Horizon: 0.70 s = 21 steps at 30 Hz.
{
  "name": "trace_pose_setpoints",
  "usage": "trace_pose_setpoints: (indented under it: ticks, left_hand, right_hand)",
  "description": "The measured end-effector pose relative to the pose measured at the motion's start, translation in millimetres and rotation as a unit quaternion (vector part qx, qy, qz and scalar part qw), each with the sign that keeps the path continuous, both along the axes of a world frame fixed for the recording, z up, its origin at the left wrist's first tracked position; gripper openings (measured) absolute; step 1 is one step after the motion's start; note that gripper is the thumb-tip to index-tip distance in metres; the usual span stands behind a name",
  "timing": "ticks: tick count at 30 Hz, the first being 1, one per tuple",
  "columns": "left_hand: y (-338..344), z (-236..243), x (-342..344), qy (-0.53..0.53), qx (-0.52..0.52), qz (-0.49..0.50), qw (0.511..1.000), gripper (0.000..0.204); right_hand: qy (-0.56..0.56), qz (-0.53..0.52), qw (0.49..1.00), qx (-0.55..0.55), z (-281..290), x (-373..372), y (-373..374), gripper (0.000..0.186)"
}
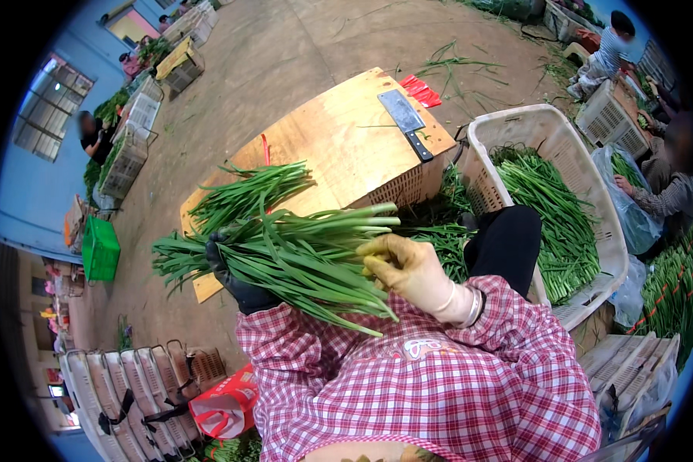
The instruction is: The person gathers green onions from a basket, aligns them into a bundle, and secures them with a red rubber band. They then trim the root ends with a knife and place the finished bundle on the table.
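My left hand [237, 276], in a black glove, is wrapped round the leafy part of a loose bunch of garlic chives [300, 250]. The pale stem ends point right, towards my right hand [414, 276]. That hand wears a cream-yellow glove, and its fingers are curled in a pinch on stems at the bunch's near edge. Just beyond, a smaller bunch of chives [252, 191] lies on a wooden board [327, 135], partly covered by the held one. A cleaver [400, 110] with a black handle rests at the board's right end.
On my right stands a big white plastic crate [479, 146] holding many chives [550, 223]. Red strips [421, 91] lie beyond the board. A red bag [227, 404] and stacked crates [119, 393] are at lower left. A co-worker [670, 169] sits at far right.
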<state>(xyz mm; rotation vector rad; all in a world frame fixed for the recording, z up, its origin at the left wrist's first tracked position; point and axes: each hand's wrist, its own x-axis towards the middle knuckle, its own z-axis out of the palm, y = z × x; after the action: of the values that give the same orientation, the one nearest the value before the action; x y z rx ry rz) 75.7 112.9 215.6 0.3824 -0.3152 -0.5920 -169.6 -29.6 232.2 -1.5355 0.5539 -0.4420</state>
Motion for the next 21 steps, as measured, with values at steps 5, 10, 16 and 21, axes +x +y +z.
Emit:
trace_pose_setpoints:
  ticks: [5,10,16,21]
  left_hand:
    - [-13.5,-3.7,-2.1,0.084,-0.143,-0.084,0.983,0.026]
    - [-13.2,-3.6,-3.2,-0.006,-0.047,0.01,0.999,0.026]
    - [-3.1,-2.7,2.6,0.004,-0.037,0.009,0.999,0.028]
    - [3.7,-9.0,11.4,-0.02,0.009,0.014,1.0,0.031]
  right_hand:
    - [0.122,0.021,0.919,-0.375,8.7,4.5,-27.4,0.039]
    - [0.022,0.07,0.947,-0.313,-38.5,23.0,-35.0,0.032]
    - [-0.169,0.094,0.976,0.097,-45.5,26.6,-36.3,0.016]
    - [-0.169,0.072,0.978,0.096,-67.5,-18.6,-79.2,0.019]
